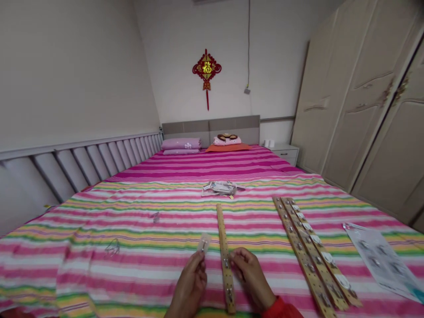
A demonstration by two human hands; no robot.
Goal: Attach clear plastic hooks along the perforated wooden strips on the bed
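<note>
A narrow yellowish strip (222, 234) with rows of small holes lies lengthwise on the striped bed cover. Two small shiny metal pieces (229, 293) sit on its near half. To its left, my left hand (190, 282) is closed on a small clear plastic packet (204, 242) that seems to contain a metal piece. My right hand (248, 271) is at the strip's right edge, beside the farther metal piece. Its thumb and fingers are pinched together, and whatever may be between them is hidden. A red sleeve covers that wrist.
Several similar strips (293, 234) with metal pieces and white tags lie to the right. Farther right is a clear blister sheet (380, 258). A plastic bag (221, 188) lies ahead, and thin clear scraps (112, 247) at left. A slatted rail (99, 154) borders the left side.
</note>
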